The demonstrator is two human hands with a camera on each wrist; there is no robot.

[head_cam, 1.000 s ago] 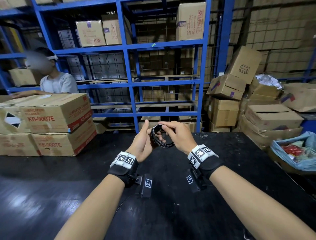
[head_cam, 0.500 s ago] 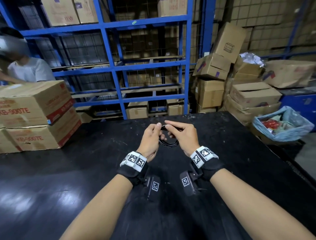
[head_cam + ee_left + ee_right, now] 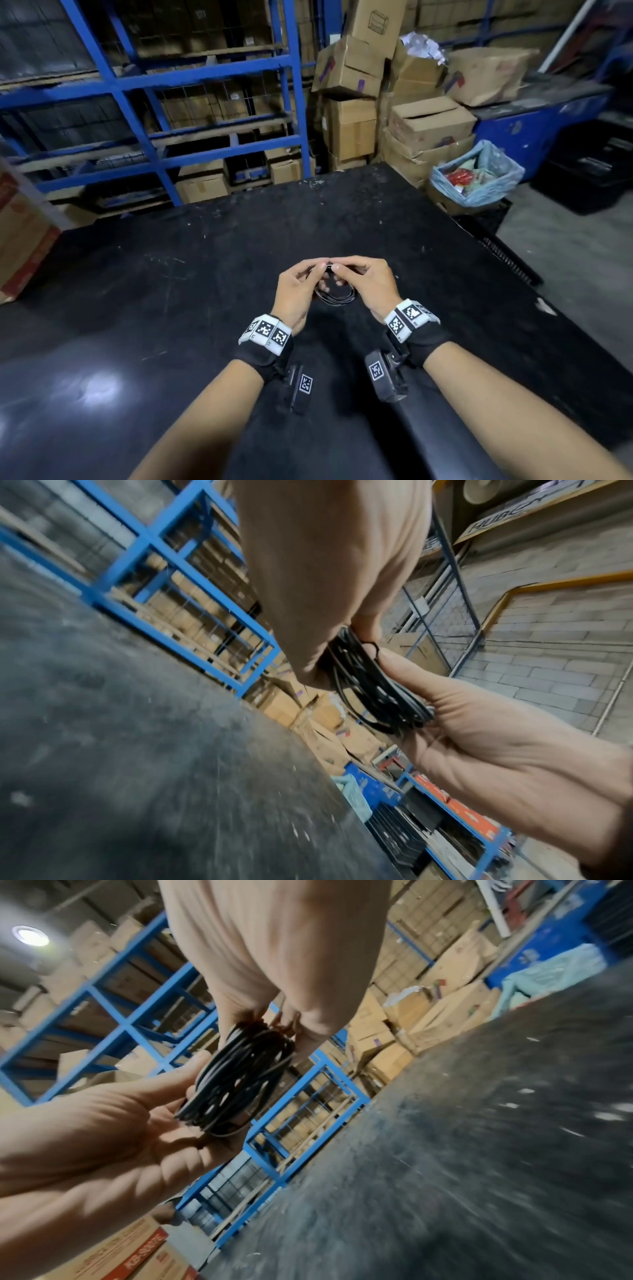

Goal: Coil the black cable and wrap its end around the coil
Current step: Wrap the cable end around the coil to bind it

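The black cable point(image 3: 335, 297) is wound into a small coil of several loops, held just above the black table point(image 3: 205, 274). My left hand point(image 3: 317, 274) pinches the coil's top left, and my right hand point(image 3: 342, 272) pinches its top right, the fingertips nearly touching. In the left wrist view the coil point(image 3: 373, 685) hangs from my left hand point(image 3: 363, 634), with the right hand's thumb and fingers point(image 3: 394, 661) round its side. In the right wrist view the coil point(image 3: 240, 1080) sits between my right hand point(image 3: 274, 1023) and the left thumb point(image 3: 197, 1061). The cable's end is hidden among the fingers.
Blue shelving point(image 3: 222, 65) with cartons stands behind the table. Printed cardboard boxes point(image 3: 20, 240) sit at the table's left edge. Stacked cartons point(image 3: 421, 120) and a bin lined with a blue bag point(image 3: 479, 178) stand beyond the right edge.
Both hands have come down toward the table with the coil. The coil has tipped from upright to lying flatter. The view has tilted down and right, and the person at the left is out of sight.
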